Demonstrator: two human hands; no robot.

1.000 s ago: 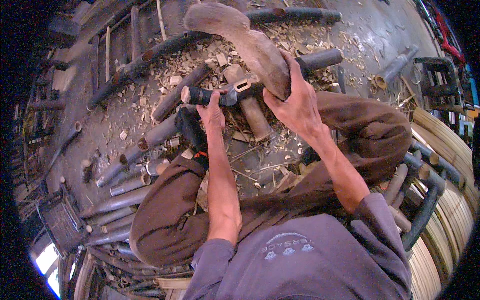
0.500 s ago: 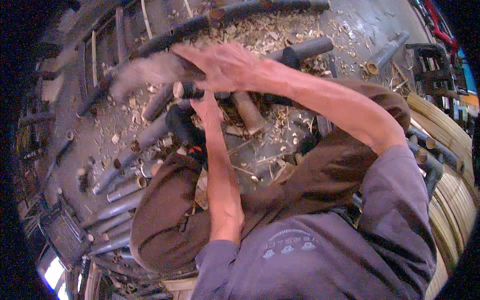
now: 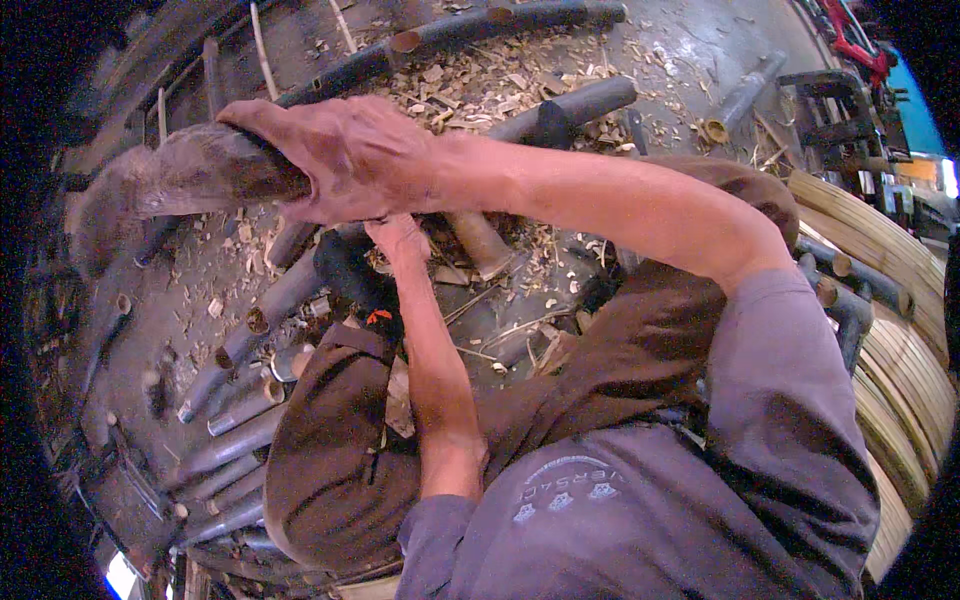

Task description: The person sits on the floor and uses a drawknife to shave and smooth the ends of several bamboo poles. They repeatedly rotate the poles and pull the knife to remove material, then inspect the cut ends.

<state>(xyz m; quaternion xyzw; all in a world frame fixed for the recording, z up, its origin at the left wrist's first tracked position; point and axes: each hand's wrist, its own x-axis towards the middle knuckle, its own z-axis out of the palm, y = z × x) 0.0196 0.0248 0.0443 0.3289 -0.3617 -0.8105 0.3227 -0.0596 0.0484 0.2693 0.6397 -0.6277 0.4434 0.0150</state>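
Observation:
Raised toward the far left, my right hand (image 3: 345, 160) is closed around the thick handle of a greyish-brown wooden mallet (image 3: 215, 170). Motion smears the mallet's far end, so its full shape is unclear. My left hand (image 3: 400, 238) is lower, just under my right wrist, with its fingers curled. What it grips is mostly covered by my right hand. Close to my left hand, a short brown piece of wood (image 3: 480, 245) stands among the chips. A dark pole (image 3: 570, 108) with a black band lies beyond my right forearm.
Wood chips (image 3: 460, 85) litter the floor. A long notched dark pole (image 3: 450, 38) crosses the back. Several cut bamboo tubes (image 3: 245, 408) lie at left, and one more tube (image 3: 740, 100) at far right. Bundled pale bamboo strips (image 3: 880, 290) rest along my right side.
My right hand has swung the mallet left and nearer, away from above my left hand. The left hand stays roughly in place. The view has shifted slightly.

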